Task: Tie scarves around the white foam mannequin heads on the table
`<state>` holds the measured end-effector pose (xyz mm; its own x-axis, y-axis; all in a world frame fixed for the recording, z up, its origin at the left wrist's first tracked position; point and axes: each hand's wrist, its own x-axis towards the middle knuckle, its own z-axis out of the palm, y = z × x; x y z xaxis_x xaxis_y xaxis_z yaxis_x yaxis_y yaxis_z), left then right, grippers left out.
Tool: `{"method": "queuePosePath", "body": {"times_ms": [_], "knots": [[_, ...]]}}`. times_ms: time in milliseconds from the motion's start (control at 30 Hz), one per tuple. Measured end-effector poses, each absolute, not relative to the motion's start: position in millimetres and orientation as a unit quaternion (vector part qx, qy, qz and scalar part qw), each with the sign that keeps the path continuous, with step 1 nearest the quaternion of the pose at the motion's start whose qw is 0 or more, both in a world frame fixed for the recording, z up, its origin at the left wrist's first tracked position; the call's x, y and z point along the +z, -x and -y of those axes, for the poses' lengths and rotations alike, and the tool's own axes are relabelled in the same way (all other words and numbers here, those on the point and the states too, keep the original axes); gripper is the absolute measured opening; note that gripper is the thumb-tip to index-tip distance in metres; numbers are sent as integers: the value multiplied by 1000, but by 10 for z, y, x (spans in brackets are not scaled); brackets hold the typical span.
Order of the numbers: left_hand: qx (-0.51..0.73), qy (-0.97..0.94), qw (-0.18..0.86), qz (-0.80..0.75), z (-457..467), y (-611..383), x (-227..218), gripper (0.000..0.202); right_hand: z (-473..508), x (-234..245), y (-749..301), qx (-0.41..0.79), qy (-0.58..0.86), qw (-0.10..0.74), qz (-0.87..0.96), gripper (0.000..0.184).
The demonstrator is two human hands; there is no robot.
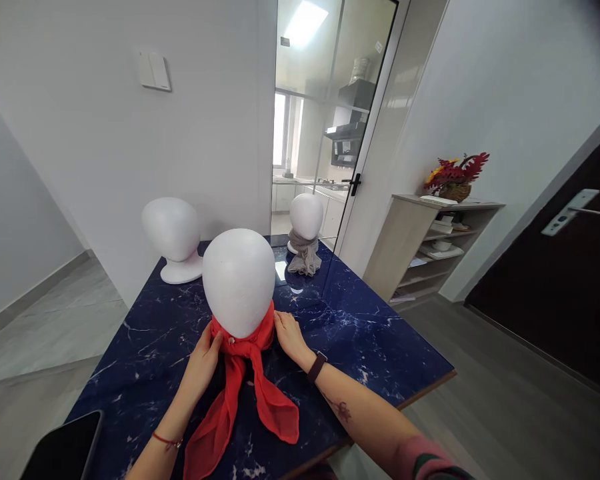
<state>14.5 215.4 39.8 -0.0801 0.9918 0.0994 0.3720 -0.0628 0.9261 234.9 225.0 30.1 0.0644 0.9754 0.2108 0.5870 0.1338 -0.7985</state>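
Observation:
A white foam mannequin head [239,280] stands upright near the middle of the table. Round its neck is a red scarf [277,407], knotted in front, its two tails spread over the tabletop. On the left side of the neck, my left hand [206,357] is closed on the scarf, thumb pressed to the cloth. My right hand [291,337] pinches the scarf at the right side of the neck; its fingertips are partly hidden. Behind, a second foam head [171,230] is bare, while a third foam head [307,215] wears a grey scarf [305,257].
The dark blue marbled table [360,340] meets the wall at its far side. A black phone [65,447] lies at the near left corner. To the right stand a low shelf [410,240] with a flower basket [455,192] and a glass door [325,113].

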Motion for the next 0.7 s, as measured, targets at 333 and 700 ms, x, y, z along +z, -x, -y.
{"method": "queuePosePath", "body": {"times_ms": [333, 700], "knots": [[460, -633, 293, -549, -2083, -193, 437, 51, -2271, 240, -2302, 420, 505, 624, 423, 38], [458, -622, 349, -531, -1959, -384, 455, 57, -2156, 433, -2292, 666, 379, 602, 223, 22]]}}
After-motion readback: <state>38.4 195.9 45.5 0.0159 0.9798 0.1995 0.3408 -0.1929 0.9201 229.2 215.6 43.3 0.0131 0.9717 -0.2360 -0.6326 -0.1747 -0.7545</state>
